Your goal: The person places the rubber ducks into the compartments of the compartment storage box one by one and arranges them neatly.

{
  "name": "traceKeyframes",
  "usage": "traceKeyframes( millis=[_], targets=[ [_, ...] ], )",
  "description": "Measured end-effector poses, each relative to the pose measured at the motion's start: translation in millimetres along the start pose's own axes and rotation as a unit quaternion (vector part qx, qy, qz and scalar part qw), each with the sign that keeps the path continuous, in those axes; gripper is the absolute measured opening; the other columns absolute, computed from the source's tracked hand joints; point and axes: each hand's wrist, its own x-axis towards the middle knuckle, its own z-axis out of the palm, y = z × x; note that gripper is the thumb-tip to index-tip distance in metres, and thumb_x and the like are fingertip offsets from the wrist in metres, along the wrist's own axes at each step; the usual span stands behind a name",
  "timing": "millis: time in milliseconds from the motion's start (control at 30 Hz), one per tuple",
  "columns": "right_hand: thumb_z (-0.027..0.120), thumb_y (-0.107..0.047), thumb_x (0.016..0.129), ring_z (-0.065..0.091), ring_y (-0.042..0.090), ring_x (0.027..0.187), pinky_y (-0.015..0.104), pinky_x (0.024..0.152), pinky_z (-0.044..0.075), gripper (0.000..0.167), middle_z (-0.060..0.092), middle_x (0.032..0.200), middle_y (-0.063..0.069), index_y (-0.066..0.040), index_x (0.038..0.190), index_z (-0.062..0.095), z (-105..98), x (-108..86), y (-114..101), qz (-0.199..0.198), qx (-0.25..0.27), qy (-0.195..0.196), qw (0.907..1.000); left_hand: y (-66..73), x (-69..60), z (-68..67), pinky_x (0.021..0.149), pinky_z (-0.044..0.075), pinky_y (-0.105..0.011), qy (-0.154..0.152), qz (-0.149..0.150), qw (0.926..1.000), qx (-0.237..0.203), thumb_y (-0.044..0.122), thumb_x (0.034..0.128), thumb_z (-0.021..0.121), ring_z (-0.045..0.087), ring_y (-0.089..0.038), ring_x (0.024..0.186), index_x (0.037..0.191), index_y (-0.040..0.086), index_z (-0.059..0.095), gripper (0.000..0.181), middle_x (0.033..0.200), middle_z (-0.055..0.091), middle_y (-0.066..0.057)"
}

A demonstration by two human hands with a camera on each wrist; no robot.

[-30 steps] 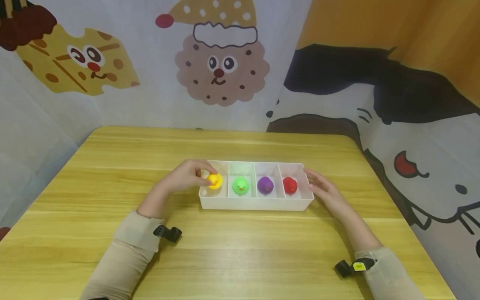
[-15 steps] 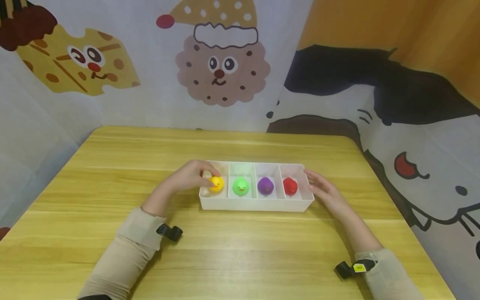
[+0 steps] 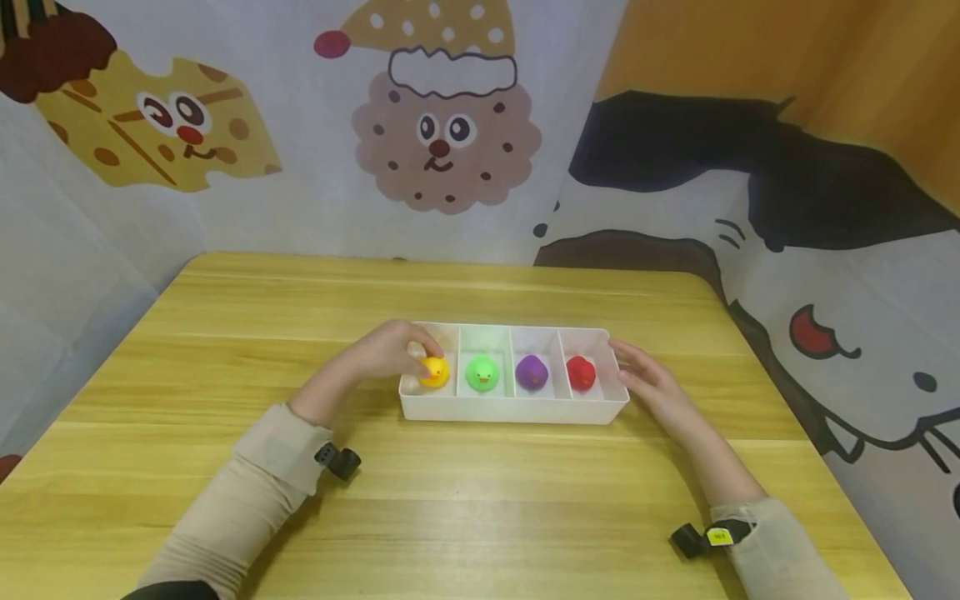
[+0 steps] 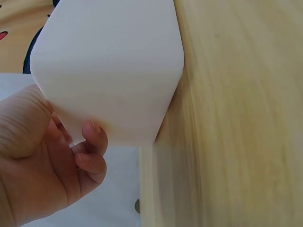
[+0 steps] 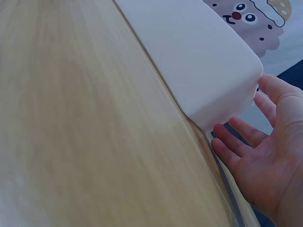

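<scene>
A white box (image 3: 517, 410) with a row of compartments stands on the wooden table. Inside its leftmost compartment is a yellow toy duck (image 3: 437, 373), which my left hand (image 3: 386, 350) pinches between thumb and forefinger. In the left wrist view the box wall hides the duck, and the other fingers of the left hand (image 4: 52, 161) curl beside the box end. A green duck (image 3: 482, 374), a purple duck (image 3: 532, 373) and a red duck (image 3: 581, 374) each sit in their own compartment. My right hand (image 3: 654, 387), fingers extended, rests against the box's right end, as the right wrist view also shows.
The wooden table (image 3: 480, 508) extends on every side of the box. Behind it hangs a cloth (image 3: 285, 217) printed with cartoon figures. Each sleeve cuff carries a small black camera, one left (image 3: 341, 462) and one right (image 3: 701, 539).
My left hand has lowered the yellow duck further into the leftmost compartment, moving slightly right and toward me. The right hand, the box and the other ducks keep their places.
</scene>
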Motion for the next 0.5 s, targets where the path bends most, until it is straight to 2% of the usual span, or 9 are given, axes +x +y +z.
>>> traceKeyframes(
  millis=[500],
  targets=[
    [0.052, -0.021, 0.100, 0.036, 0.040, 0.131, 0.057, 0.104, 0.027, 0.054, 0.035, 0.147, 0.021, -0.009, 0.149, 0.032, -0.2, -1.6, -3.6, 0.006, 0.006, 0.000, 1.0000, 5.3, 0.4, -1.8, 0.096, 0.041, -0.047, -0.017, -0.021, 0.9996, 0.004, 0.002, 0.0771, 0.077, 0.057, -0.024, 0.104, 0.098, 0.010, 0.073, 0.023, 0.100, 0.067, 0.000]
  ],
)
